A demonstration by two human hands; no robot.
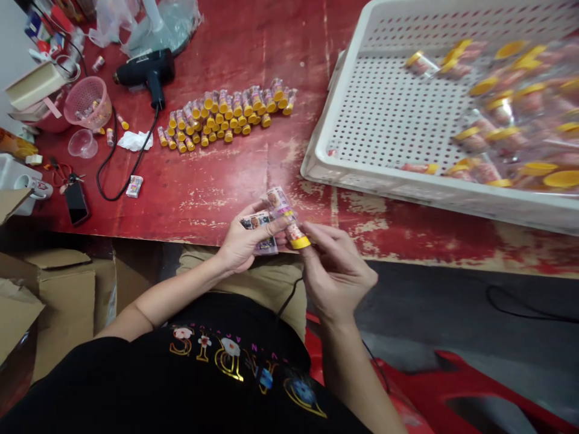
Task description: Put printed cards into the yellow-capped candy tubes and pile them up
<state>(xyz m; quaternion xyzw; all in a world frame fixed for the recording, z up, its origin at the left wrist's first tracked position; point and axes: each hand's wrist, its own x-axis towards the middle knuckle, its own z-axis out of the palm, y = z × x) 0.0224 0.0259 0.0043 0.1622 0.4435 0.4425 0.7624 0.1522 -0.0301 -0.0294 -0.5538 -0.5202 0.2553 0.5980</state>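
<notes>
My left hand [244, 238] is closed around a stack of flat printed plastic sleeves [266, 244]. Its thumb also presses on a small candy-like tube [293, 230] with a yellow cap, whose upper part has a printed wrap [278, 200] around it. The tube tilts, cap end toward me, above the table's front edge. My right hand [337, 265] pinches near the yellow cap, thumb below and index finger above; its other fingers are curled. Beyond my hands, several rows of similar wrapped tubes [226, 111] lie stacked, yellow ends facing me.
A white perforated crate [353, 138] on the right holds loose yellow-capped tubes [502, 132]. On the left are a black heat gun [151, 72] with its cord, a pink basket [88, 102], a phone [76, 202] and a small sleeve stack [134, 186]. Cardboard boxes [67, 295] stand below.
</notes>
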